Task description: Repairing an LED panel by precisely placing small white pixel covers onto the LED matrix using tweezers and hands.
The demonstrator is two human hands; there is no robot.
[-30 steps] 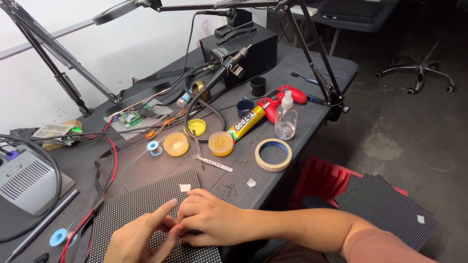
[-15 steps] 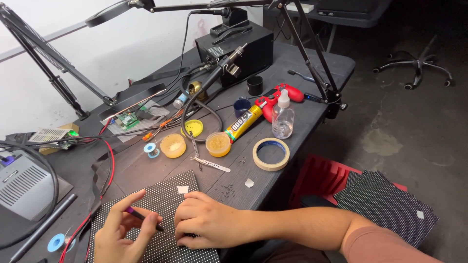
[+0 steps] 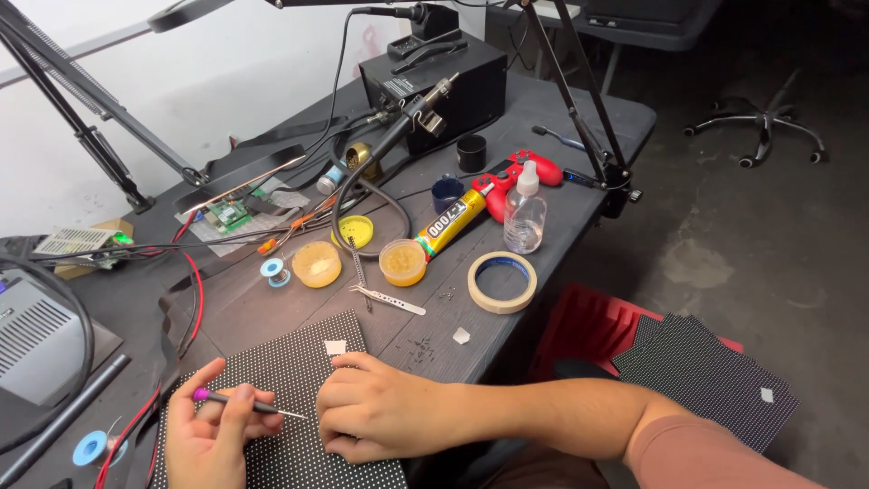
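From the head camera, looking down, the left hand [image 3: 210,436] sits at about 7 o'clock in the picture. Its fingers are closed on a thin tool with a purple end [image 3: 237,403], and the tool's sharp metal tip points to 3 o'clock, toward the other hand. The right hand [image 3: 385,409] is just beside it, near 6 o'clock. It lies flat on top of a black board with white dots [image 3: 294,371], fingers bent and close together, and it holds nothing. The tool tip is very near the right hand's fingers, just above the board. A small white square [image 3: 335,347] lies on the board at 12 o'clock from the right hand. Another small white bit [image 3: 462,336] lies on the gray table [image 3: 579,195] at 2 o'clock from that hand. Farther up the table, silver tweezers [image 3: 389,298] lie near two little round yellow tubs [image 3: 316,264]. A ring of tape [image 3: 502,282] is at 3 o'clock from the tweezers. A clear bottle [image 3: 525,213] stands at 12 o'clock from the tape, with a red game controller [image 3: 518,177] touching it behind. A yellow glue tube [image 3: 450,220] lies at 9 o'clock from the bottle. A black box [image 3: 444,81] sits at the far edge of the table.
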